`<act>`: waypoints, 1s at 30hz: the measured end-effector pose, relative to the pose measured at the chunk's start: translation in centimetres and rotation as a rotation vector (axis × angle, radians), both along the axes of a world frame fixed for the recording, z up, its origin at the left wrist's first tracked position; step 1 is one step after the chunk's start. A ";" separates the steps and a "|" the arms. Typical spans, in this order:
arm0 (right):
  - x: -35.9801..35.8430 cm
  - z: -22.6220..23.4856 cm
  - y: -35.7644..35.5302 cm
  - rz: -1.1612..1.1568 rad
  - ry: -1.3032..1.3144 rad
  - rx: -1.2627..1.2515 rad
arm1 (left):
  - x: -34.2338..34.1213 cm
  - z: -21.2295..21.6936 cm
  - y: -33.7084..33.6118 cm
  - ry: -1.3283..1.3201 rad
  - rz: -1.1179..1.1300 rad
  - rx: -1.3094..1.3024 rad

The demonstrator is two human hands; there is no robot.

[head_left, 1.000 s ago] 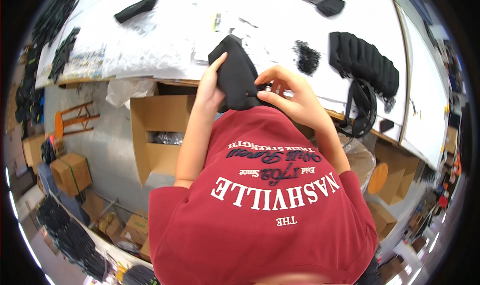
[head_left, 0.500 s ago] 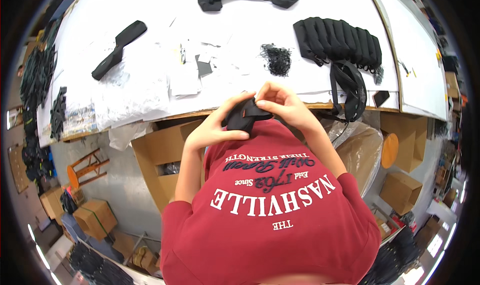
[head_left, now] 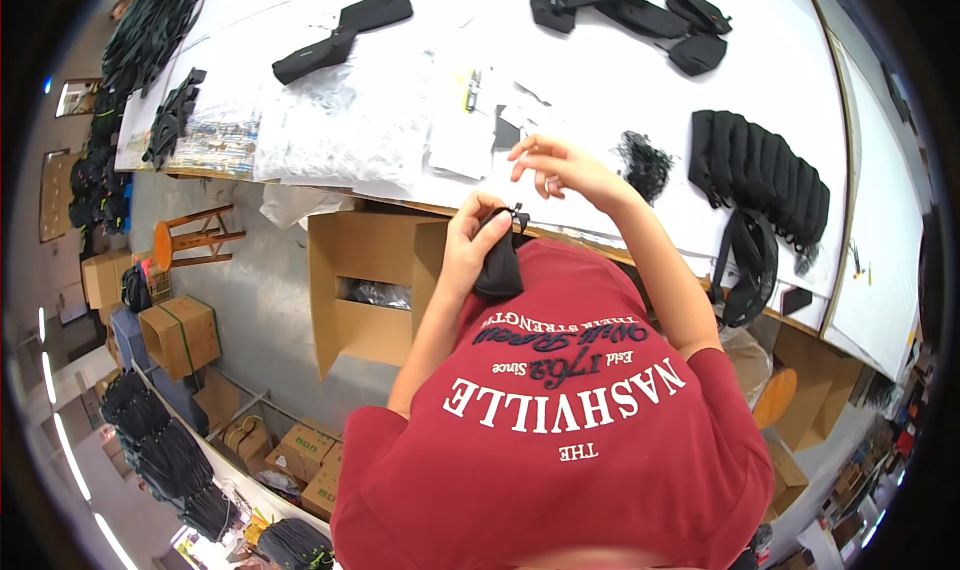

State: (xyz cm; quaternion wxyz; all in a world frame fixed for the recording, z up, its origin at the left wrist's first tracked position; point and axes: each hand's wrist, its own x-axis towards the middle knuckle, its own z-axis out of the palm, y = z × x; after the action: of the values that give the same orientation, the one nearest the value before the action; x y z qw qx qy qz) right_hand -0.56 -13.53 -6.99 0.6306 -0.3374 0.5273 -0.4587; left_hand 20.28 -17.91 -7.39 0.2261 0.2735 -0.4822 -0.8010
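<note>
In my left hand (head_left: 474, 240) is a small black fabric pouch (head_left: 497, 272), gripped near its top beside the table's front edge. A short dark cord or tab sticks up past my thumb. My right hand (head_left: 565, 170) hovers just beyond and to the right of the pouch, apart from it. Its fingers are loosely bent and spread, and nothing shows between them. A heap of thin black cords (head_left: 643, 166) lies on the table to the right of this hand. Behind it are white papers and a dark grey card (head_left: 507, 127).
Clear plastic bags (head_left: 345, 120) cover the white table's (head_left: 610, 90) left part, below a folded black pouch (head_left: 345, 38). At right sit a row of black pouches (head_left: 760, 170), a strapped black bag (head_left: 750, 265) and a dark flat rectangle (head_left: 796, 300). An open carton (head_left: 375, 325) stands beneath.
My right hand has let go of the pouch and moved up and away over the table. My left hand keeps hold of it, now hanging more upright. The view has shifted.
</note>
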 end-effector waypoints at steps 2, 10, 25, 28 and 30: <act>-0.9 -4.2 -5.0 -0.031 0.230 0.091 | 1.2 -0.8 -0.3 0.019 0.101 -0.040; 0.4 -16.7 -18.0 -0.323 1.104 0.268 | 7.3 -1.5 2.4 -0.198 0.345 -0.091; -1.2 -10.7 -11.3 -0.588 0.701 -0.201 | 6.6 1.3 -1.2 -0.198 0.158 -0.133; 0.6 -3.5 -5.3 -0.578 0.289 -0.345 | 5.2 1.8 -2.2 -0.085 0.126 -0.152; 2.0 0.8 -1.1 -0.563 0.214 -0.342 | 3.7 4.7 -2.2 -0.052 0.104 -0.218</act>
State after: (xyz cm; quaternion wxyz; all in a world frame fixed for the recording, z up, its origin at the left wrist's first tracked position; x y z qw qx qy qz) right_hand 1.49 -14.68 -6.22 0.3547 -0.3256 0.5782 -0.6587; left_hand 23.96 -20.13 -2.64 0.2829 0.2927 -0.5573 -0.7237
